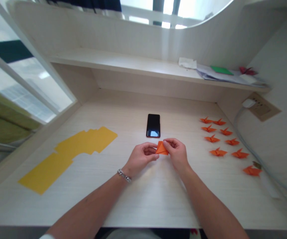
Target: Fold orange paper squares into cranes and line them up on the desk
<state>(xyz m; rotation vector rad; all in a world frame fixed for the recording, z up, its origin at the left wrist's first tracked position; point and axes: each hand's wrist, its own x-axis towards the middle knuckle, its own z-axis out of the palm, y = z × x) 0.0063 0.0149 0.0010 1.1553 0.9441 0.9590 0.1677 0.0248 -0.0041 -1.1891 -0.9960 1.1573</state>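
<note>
Orange origami paper, one piece, folded into a small flat packet with a triangular flap showing. Location: nearer the wearer than the smartphone, just beside its near end; whether it touches the desk cannot be told.

Hands: left hand, fingers curled, thumb at the packet's near left corner, nearly closed on that edge; right hand, thumb and fingertips pinching the far right corner.

Handling, as judged: very light, thin, stiffer where layered; creases readily and could tear at the folds. Best held lightly at edges and corners, flap unpressed.

Also listed: yellow paper sheets, overlapping, left of the smartphone; nine orange origami cranes, wings spread, right of the smartphone; chain bracelet, left wrist, left of and nearer than the smartphone.
</note>
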